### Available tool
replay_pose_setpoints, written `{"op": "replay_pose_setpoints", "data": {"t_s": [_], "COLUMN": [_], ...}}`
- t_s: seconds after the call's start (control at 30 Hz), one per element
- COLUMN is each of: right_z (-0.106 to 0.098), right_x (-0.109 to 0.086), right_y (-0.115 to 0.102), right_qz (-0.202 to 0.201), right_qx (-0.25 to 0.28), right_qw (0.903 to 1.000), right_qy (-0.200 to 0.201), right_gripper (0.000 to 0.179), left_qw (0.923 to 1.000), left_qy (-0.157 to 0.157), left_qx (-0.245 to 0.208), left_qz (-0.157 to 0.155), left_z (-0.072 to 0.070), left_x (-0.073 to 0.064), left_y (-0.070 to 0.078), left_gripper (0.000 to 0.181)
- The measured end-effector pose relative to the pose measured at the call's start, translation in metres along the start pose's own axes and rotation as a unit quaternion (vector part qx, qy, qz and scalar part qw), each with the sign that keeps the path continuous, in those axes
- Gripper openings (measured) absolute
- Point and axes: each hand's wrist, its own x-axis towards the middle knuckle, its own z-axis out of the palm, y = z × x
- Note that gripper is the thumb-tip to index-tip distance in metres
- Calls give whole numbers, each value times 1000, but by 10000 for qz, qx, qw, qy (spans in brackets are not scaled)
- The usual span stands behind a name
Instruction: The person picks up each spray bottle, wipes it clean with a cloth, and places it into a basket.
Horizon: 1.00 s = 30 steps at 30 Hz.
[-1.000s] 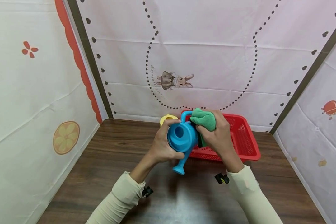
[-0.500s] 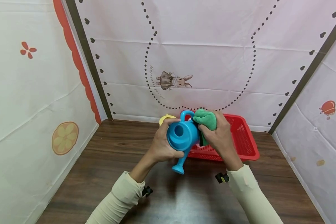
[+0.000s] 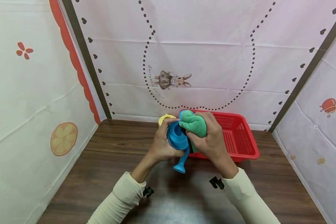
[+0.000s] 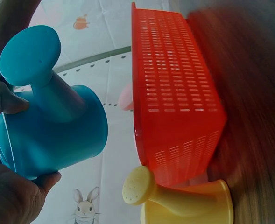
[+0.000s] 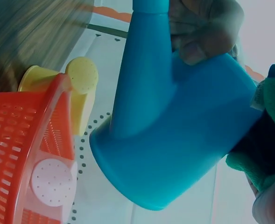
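Left hand, head view: the left hand (image 3: 161,144) grips the blue watering can (image 3: 175,138) by its body, thumb low and fingers over the far side.
Right hand, head view: the right hand (image 3: 212,138) holds a bunched green cloth (image 3: 194,124) against the can's top.
Cloth: half a second ago it sat at the can's right side; now it lies further left, over the handle (image 3: 182,113) and part of the top, while the left hand has hardly moved. The wiping seems to have passed from the side wall to the upper edge. Whether any cloth reaches inside cannot be told.
Red basket: the red basket (image 3: 253,141) stands on the table (image 3: 123,146) against the printed sheet (image 3: 212,68), its left end hidden by the can and the right hand.
Blue watering can, left wrist view: held in the air, apart from the basket, its spout (image 4: 58,93) standing out from the body and untouched by the cloth.
Yellow watering can: the yellow watering can (image 4: 193,203) stands on the table just beside the basket's end.
Cloth, right wrist view: it touches the can at the end opposite the base; the lower body is bare of it.
Pink watering can: the pink watering can (image 5: 52,182) is inside the basket, near the yellow one.
In the way: cloth and right hand cover most of the handle from above.
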Motion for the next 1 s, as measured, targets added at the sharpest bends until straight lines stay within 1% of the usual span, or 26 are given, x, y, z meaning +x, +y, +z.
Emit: {"op": "replay_pose_setpoints", "data": {"t_s": [0.13,0.2,0.27,0.37,0.47,0.57,0.63,0.7,0.77,0.87,1.0], "right_z": [0,-2,-4,-9,-14,-17,-17,-16,-15,-11,-6], "right_x": [0,0,1,2,2,0,-1,-2,-3,-2,-2], "right_y": [3,6,11,20,31,42,47,48,46,38,23], "right_qz": [158,291,448,785,1239,1639,1794,1844,1809,1607,1181], "right_qx": [171,268,254,88,-82,-84,-80,-75,-125,-126,88], "right_qw": [9997,9992,9987,9969,9922,9864,9837,9828,9834,9869,9930], "right_qy": [-35,-44,-23,23,44,29,9,-3,-16,-8,4], "right_gripper": [49,52,56,58,57,55,55,54,53,54,57], "left_qw": [9999,9998,9997,9997,9997,9998,9999,9999,9999,9999,9998], "left_qy": [5,9,13,50,55,44,34,41,32,-7,-107], "left_qx": [-71,-133,-175,-237,-221,-181,-142,-137,-129,-105,-59], "left_qz": [-76,-125,-141,-95,-43,-18,-33,-43,-61,-66,-131], "left_z": [0,-1,-1,-3,-5,-6,-7,-7,-8,-9,-8], "left_x": [-3,-4,-5,-4,-4,-4,-4,-5,-5,-5,-4], "left_y": [0,0,1,4,8,10,11,11,11,11,8], "left_gripper": [100,100,100,99,99,99,99,98,98,98,98]}}
